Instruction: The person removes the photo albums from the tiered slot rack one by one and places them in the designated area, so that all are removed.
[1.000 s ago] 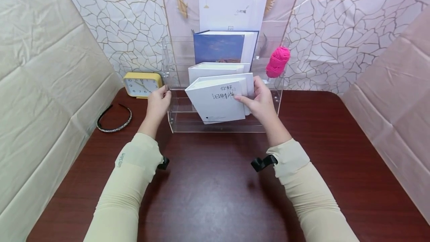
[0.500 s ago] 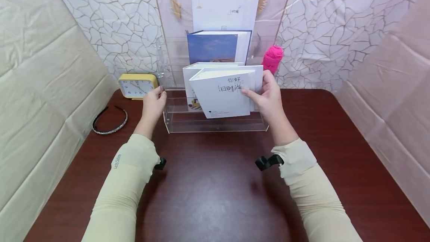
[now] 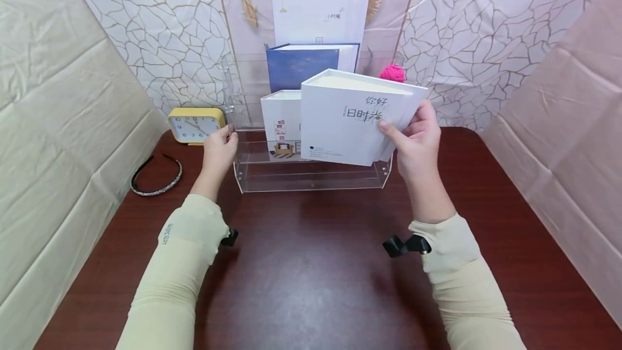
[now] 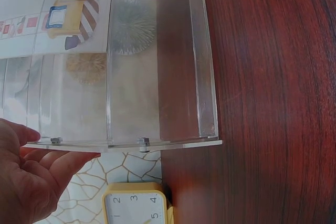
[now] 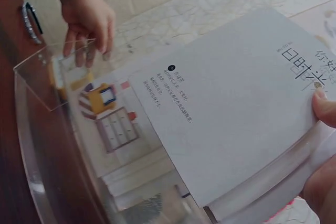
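My right hand [image 3: 419, 139] holds a white book [image 3: 335, 118] by its right edge, thumb on the cover and fingers behind. The book is tilted, in front of a clear acrylic tiered rack [image 3: 311, 181]. In the right wrist view the same white cover [image 5: 210, 103] fills the middle, with dark lettering. My left hand [image 3: 220, 150] grips the rack's left side panel; in the left wrist view its thumb lies inside the panel [image 4: 157, 144] and its fingers outside. On the rack stand another white book [image 3: 282, 118] with a furniture drawing, a blue book [image 3: 302, 69] and a taller white book [image 3: 311, 15].
Pink yarn [image 3: 392, 73] shows behind the held book, mostly hidden. Left of the rack are a yellow clock [image 3: 196, 125] and a dark headband [image 3: 154, 193] on the brown table [image 3: 311, 263]. Patterned cloth [image 3: 461, 58] hangs behind; pale quilted panels [image 3: 53, 123] flank both sides.
The right hand has lifted the white book up and to the right, out from the rack's front, uncovering the drawing on the book behind. The left hand has kept its hold on the rack.
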Available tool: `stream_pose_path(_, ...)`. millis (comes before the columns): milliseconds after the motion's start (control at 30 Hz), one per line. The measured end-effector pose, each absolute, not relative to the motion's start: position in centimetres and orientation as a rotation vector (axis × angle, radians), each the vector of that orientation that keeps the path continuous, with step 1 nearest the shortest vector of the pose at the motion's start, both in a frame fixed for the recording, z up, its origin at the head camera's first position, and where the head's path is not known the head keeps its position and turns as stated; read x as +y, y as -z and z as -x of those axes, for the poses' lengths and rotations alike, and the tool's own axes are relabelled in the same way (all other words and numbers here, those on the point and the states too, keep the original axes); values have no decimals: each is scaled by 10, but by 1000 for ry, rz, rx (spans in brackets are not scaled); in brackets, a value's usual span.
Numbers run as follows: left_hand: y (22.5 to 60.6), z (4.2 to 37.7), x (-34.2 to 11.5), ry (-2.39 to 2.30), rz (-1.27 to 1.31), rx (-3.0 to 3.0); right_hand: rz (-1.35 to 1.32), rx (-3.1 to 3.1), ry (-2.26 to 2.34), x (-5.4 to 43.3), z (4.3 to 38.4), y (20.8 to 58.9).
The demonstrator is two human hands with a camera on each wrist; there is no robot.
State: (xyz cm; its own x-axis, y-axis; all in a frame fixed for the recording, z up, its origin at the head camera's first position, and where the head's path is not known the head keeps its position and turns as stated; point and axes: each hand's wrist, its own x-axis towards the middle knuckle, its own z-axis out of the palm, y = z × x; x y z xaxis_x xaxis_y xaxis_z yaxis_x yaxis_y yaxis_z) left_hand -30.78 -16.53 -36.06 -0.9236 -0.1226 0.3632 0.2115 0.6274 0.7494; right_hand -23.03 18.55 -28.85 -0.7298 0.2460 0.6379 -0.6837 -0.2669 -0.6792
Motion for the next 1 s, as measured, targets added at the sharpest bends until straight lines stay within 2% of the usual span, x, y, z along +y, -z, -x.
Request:
stream_pose_path(200,359,306,-167,1198,71,-2468,-532,-1209,-2070,197,221,278)
stream_pose_path(433,360,306,-169,1189,73,-2479,-383,-849,-2274,214,212,266)
stream_pose_path(1000,358,304,-171,1211,56,-2498,-99,-430,-2254,255,198,257)
